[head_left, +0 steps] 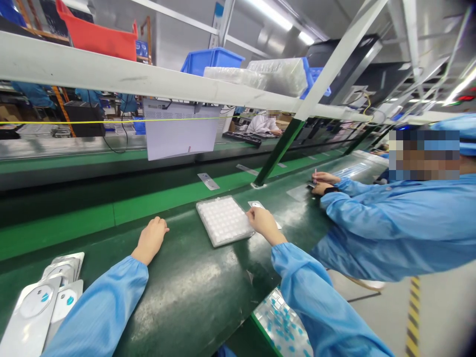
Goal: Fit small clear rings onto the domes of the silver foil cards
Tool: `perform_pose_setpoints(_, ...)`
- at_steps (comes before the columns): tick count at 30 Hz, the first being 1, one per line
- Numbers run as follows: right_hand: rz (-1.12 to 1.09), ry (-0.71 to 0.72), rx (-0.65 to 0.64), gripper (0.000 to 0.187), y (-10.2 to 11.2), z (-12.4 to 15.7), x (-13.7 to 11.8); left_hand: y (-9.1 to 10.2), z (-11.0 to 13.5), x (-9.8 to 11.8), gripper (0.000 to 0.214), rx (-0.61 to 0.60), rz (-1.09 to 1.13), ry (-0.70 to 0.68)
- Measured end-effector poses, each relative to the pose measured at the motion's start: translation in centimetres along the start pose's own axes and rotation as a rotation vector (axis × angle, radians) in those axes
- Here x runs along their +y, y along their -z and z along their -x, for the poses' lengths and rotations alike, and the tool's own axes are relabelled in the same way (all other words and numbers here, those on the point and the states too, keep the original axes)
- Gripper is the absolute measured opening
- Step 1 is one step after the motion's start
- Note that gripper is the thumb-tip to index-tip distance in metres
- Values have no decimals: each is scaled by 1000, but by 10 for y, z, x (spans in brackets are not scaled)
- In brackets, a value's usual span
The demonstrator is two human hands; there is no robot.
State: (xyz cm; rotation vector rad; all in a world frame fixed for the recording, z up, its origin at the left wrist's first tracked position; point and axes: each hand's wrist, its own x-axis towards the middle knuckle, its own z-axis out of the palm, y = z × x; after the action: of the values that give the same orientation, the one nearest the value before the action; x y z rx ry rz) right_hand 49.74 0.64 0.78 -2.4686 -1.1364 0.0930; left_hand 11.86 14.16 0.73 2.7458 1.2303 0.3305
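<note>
A square white tray point(225, 219) with a grid of small round white pieces lies on the green bench. At its right edge is my right hand point(265, 223), thumb and fingers closed on the tray's rim; the exact fingertip contact is partly hidden. Just behind that hand a flat silver-white plate point(256, 204) lies partly covered. My left hand point(152, 239) rests on the bench to the left of the tray, apart from it, with its fingers curled together and nothing visible in them. Silver plates with round discs and blue tabs point(37, 300) are stacked near my left sleeve.
A co-worker in blue point(390, 218) works at the right, holding a thin pink tool point(315, 176). A slanted post point(280, 151) rises behind the tray. Below the bench edge sits a bin of blue pieces point(284, 325). A white shelf beam point(148, 79) crosses overhead.
</note>
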Motion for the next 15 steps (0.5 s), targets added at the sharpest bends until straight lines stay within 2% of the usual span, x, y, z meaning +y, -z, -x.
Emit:
perform_pose_setpoints(8,-252,39,19,24,-2,-2,5,-1,57,-6,26,39,-48,-54)
perform_pose_setpoints(15,-505,43,3,25,-11,7,-4,-14,113,-12,30,214,-69,-166)
